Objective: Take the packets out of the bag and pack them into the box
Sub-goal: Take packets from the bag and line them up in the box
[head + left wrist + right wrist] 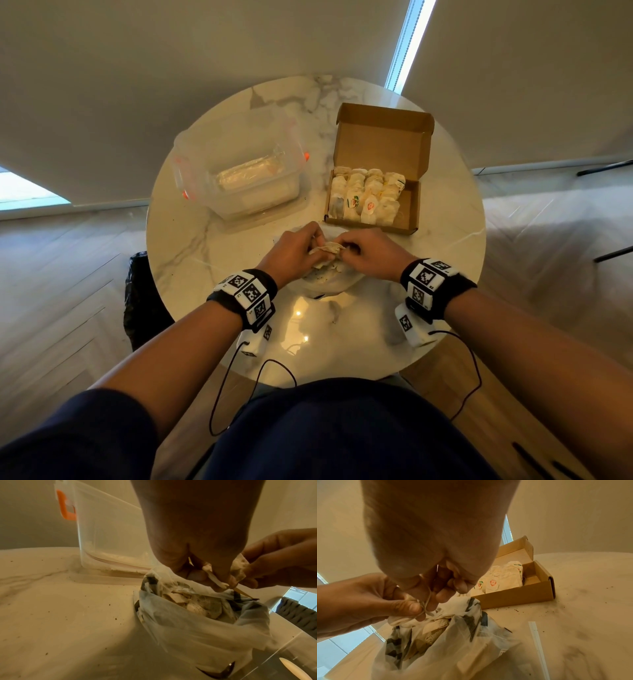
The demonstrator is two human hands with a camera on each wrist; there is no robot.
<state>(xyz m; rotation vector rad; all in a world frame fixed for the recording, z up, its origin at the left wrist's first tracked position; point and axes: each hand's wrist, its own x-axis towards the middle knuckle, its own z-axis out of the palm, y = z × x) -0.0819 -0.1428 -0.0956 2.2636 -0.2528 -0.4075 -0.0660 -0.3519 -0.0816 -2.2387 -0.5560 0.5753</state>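
We seem to be in a home, in a living or dining corner: a small round marble-topped table [219,308] stands on pale herringbone wood flooring [58,284], with roller blinds [205,44] drawn over tall windows behind it. A clear plastic storage tub [239,171] with orange clips sits on the table.

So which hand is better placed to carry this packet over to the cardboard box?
Probably the right hand. The box sits on its side of the table, just beyond it, and both hands already pinch the packet. The left hand would have to cross over.
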